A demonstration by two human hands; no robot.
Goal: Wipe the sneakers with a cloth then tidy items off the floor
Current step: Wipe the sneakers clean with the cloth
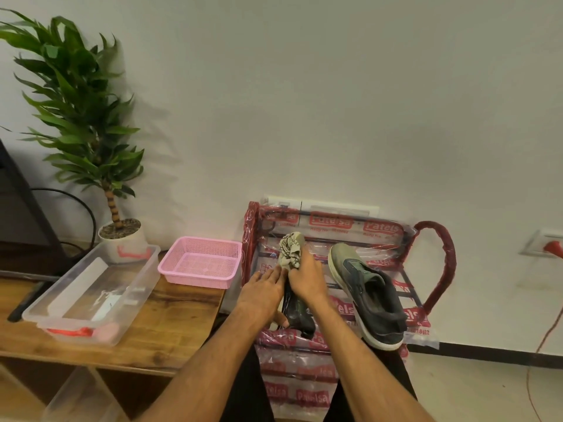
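Note:
A dark grey-green sneaker (367, 292) with a white sole lies on the top of a plastic-wrapped red shoe rack (438, 263), toe toward the wall. A second dark sneaker (297, 313) sits to its left, mostly hidden under my hands. My left hand (262, 295) holds this sneaker from the left side, thumb under its heel end. My right hand (304, 275) grips a crumpled beige patterned cloth (291, 249) and presses it on the sneaker's front.
A wooden bench (170, 324) to the left carries a pink mesh basket (202, 261) and a clear plastic bin (88, 295) with red latches. A potted plant (122, 236) stands behind them. An orange cable (545, 336) hangs at the right wall.

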